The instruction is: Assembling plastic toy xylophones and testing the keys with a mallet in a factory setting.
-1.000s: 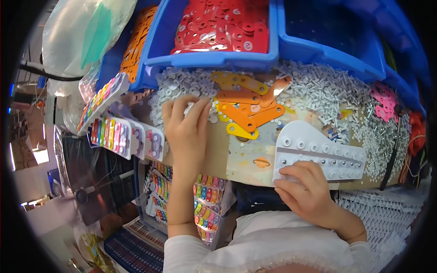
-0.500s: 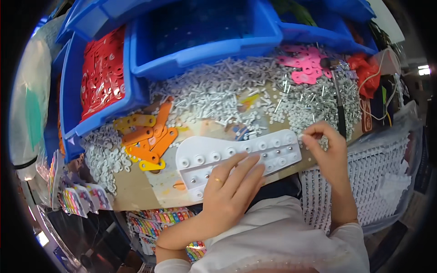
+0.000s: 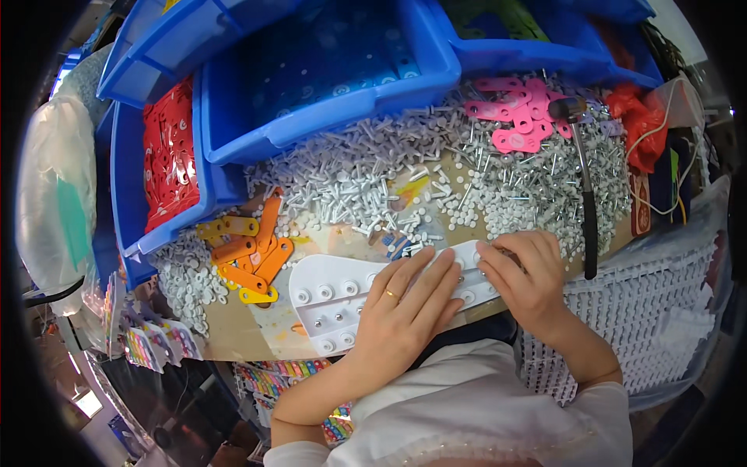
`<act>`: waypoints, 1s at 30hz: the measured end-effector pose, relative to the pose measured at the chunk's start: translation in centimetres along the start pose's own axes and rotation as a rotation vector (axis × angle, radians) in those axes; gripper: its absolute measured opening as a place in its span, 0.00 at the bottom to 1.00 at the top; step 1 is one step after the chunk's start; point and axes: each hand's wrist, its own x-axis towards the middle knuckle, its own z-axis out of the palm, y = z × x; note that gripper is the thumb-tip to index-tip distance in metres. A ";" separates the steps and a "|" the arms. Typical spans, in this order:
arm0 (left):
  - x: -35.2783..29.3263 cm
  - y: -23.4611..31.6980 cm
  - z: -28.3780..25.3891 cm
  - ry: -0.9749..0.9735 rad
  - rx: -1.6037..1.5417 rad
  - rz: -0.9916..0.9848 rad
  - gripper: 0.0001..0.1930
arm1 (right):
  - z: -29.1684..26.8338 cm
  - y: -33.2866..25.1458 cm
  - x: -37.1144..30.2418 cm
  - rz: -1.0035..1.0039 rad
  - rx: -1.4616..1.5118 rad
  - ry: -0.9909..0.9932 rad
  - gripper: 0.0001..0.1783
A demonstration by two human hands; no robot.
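Observation:
A long white plastic base plate (image 3: 336,269) lies slanted near the table's front edge. Round white washers sit in rows along both its sides, and small metal pin heads show in the channel between them. My left hand (image 3: 401,315) rests palm down across the plate's middle, fingers stretched out and covering part of the rows. At the plate's right end, my right hand (image 3: 531,284) has thumb and fingertips together against the surface. Whatever is between those fingertips is hidden.
Behind the plate are heaped white plastic pins (image 3: 334,183) and metal screws (image 3: 537,191). A black-handled hammer (image 3: 589,226) lies on the right, near pink pieces (image 3: 520,117). Orange pieces (image 3: 272,261) and white washers (image 3: 191,288) lie left. Blue bins (image 3: 334,109) line the back.
My right hand has moved left and down from beside the plate onto its right end. The plate shows slightly lower and further left. My left hand still lies across it.

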 end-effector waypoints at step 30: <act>-0.2 0.2 0.4 -0.109 0.335 0.124 0.28 | 0.3 0.2 -0.8 0.063 0.230 -0.024 0.12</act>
